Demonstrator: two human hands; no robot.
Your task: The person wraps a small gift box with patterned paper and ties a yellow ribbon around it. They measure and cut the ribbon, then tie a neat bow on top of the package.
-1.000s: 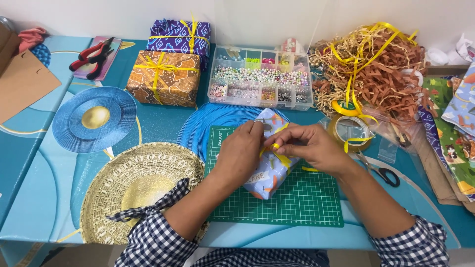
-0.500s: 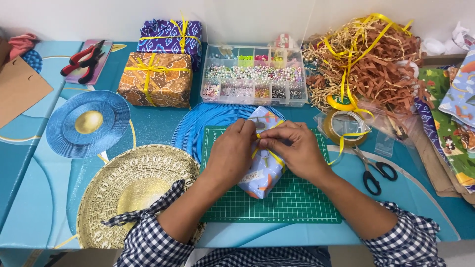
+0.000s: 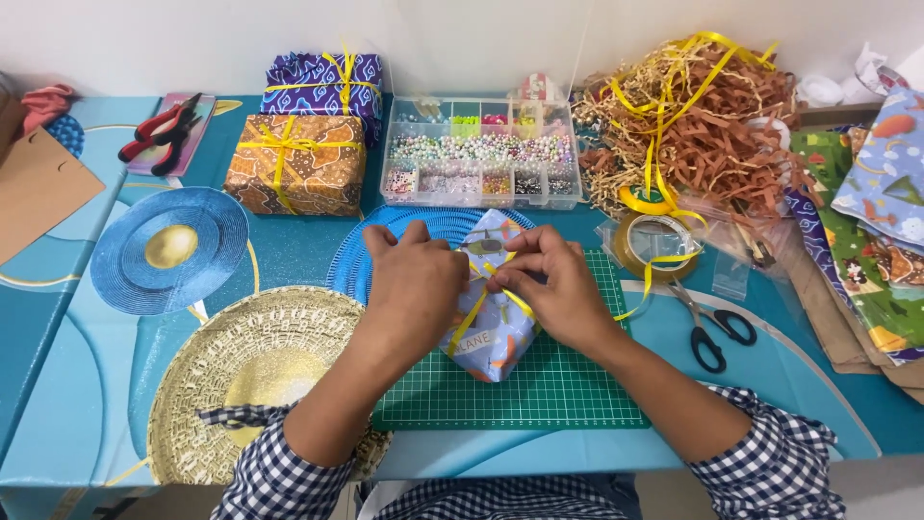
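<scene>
Pinching a yellow ribbon (image 3: pixel 478 310) over a small blue parcel (image 3: pixel 491 332) on the green cutting mat (image 3: pixel 539 390), the left hand (image 3: pixel 416 289) presses the parcel flat while the right hand (image 3: pixel 549 279) closes on the ribbon. Slack could let the ribbon slide off a corner. Scissors (image 3: pixel 712 327), a tape roll (image 3: pixel 654 241) and a bead box (image 3: pixel 481 164) crowd nearby.

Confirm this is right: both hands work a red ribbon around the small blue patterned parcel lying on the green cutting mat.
Not quite: the ribbon is yellow, not red, as the head view shows. The rest holds: the left hand and the right hand both work it around the small blue patterned parcel, which lies on the green cutting mat.
</scene>
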